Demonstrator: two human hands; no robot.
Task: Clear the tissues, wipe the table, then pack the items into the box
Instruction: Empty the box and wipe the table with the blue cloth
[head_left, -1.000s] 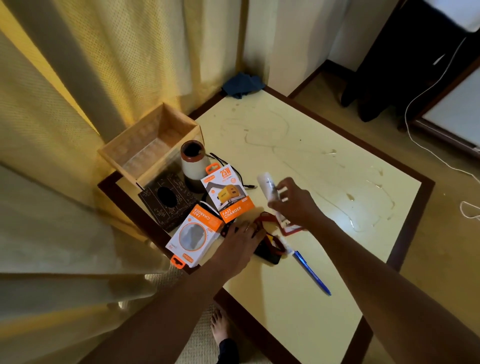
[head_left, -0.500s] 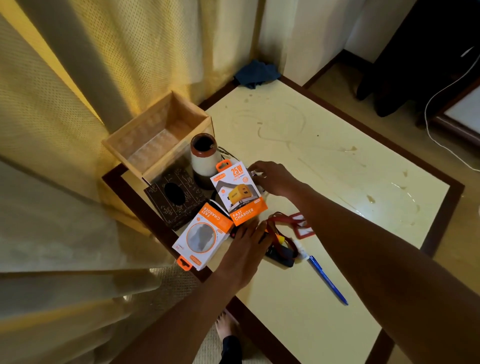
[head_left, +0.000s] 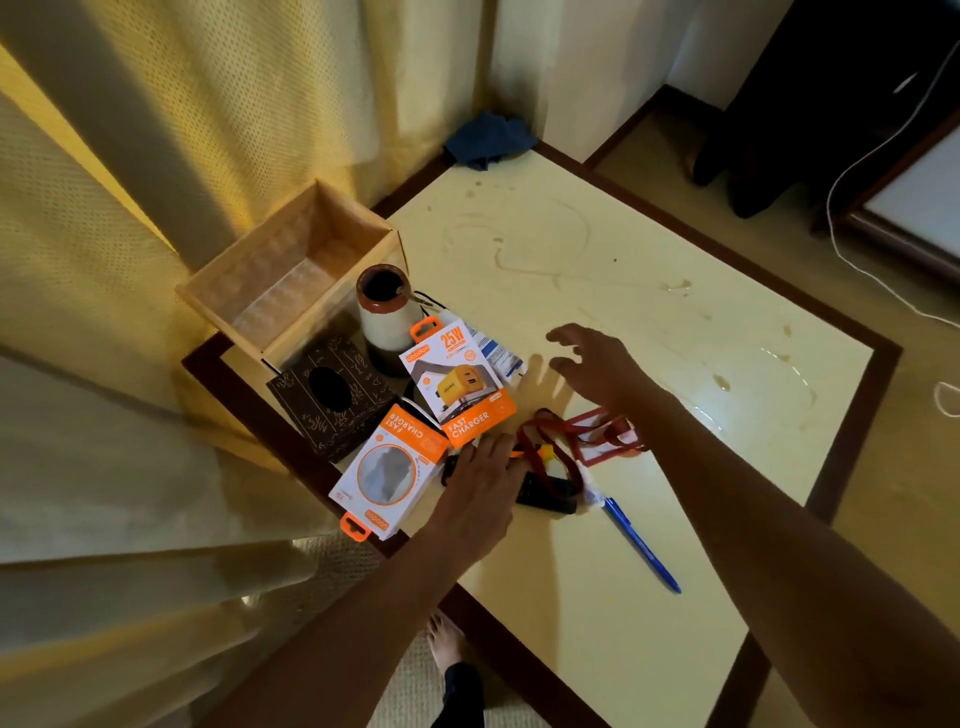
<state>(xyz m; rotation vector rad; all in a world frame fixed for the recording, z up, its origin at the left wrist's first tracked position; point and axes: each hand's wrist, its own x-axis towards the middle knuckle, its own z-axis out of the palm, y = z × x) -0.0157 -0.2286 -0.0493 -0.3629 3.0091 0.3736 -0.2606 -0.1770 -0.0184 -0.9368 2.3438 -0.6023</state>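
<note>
An empty wooden box (head_left: 291, 275) stands at the table's far left corner. Beside it are a dark tissue holder (head_left: 332, 400), a brown-rimmed white jar (head_left: 387, 312), two orange charger packs (head_left: 457, 384) (head_left: 389, 473) and a white tube (head_left: 496, 353) lying flat. My left hand (head_left: 483, 478) rests with straight fingers on a pile with a red lanyard and card holder (head_left: 582, 436) and a dark object (head_left: 545, 491). My right hand (head_left: 597, 364) hovers open above the table, right of the tube, holding nothing. A blue pen (head_left: 641, 545) lies nearer me.
A blue cloth (head_left: 488, 137) sits at the table's (head_left: 649, 322) far corner. Wet streaks and drops mark the cream tabletop. Yellow curtains hang on the left. A white cable (head_left: 852, 171) trails on the floor at right. A bare foot (head_left: 447, 639) shows below the table edge.
My right hand carried the white tube left, laid it beside the upper charger pack and has drawn back empty. My left hand has stayed on the pile.
</note>
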